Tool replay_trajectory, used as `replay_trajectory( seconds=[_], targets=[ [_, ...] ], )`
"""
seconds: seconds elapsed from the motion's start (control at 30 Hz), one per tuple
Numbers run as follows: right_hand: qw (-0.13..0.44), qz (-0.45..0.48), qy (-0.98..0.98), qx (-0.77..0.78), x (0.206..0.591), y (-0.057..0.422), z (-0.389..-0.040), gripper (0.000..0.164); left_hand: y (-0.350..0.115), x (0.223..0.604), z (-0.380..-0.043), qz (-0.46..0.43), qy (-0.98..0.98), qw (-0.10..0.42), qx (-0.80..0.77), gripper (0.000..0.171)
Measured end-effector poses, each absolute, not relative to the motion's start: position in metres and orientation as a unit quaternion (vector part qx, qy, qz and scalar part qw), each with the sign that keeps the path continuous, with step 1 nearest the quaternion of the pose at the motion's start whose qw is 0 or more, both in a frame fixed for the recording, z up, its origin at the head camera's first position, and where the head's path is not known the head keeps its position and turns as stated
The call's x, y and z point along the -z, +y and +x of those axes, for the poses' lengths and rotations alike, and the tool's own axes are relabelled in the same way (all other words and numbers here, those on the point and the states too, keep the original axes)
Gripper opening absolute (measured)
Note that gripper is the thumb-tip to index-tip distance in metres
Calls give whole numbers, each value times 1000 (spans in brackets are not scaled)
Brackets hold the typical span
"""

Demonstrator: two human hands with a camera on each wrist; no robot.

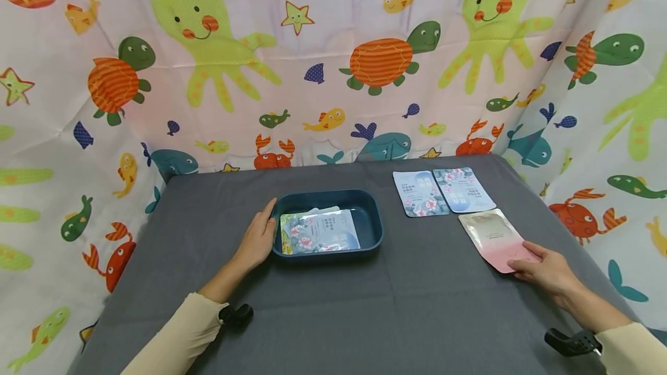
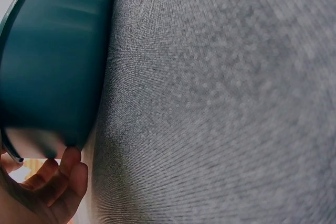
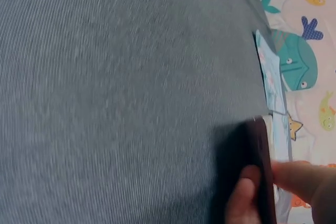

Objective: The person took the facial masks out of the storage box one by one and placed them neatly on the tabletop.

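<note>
My left hand [image 1: 259, 240] holds the left end of a dark teal rectangular tray [image 1: 371, 230]. In the left wrist view its fingertips [image 2: 73, 156] lie against the tray's end wall. Flat inside the tray are several overlapping face mask packets [image 1: 328, 230], a pale blue floral one on top. Over at the right, my right hand [image 1: 552, 274] pinches the near end of a pink-and-silver face mask packet [image 1: 492, 236]. That packet's edge looks dark in the right wrist view, between thumb and fingers. Its far end is close to two pale blue floral packets.
Side by side behind the pink packet lie the two floral packets, a left one [image 1: 421, 192] and a right one [image 1: 464, 190]. Grey cloth [image 1: 333, 317] covers the table. A curtain [image 1: 323, 33] printed with sea animals hangs behind and at the sides.
</note>
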State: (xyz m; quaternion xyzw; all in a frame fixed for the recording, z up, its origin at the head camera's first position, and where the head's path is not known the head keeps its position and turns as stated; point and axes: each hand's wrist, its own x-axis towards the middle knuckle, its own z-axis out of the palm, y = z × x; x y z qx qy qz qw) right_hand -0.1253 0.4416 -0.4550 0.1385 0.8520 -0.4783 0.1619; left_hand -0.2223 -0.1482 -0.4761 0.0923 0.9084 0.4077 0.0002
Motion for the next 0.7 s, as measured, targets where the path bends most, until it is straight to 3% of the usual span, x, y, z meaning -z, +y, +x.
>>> replay_trajectory(
  seconds=[0.33, 0.7],
  targets=[
    [206, 132, 883, 400, 459, 449, -129, 92, -149, 480, -225, 93, 911, -5, -402, 53],
    [240, 59, 905, 347, 458, 457, -127, 99, -149, 482, -225, 92, 915, -12, -393, 53]
  ],
)
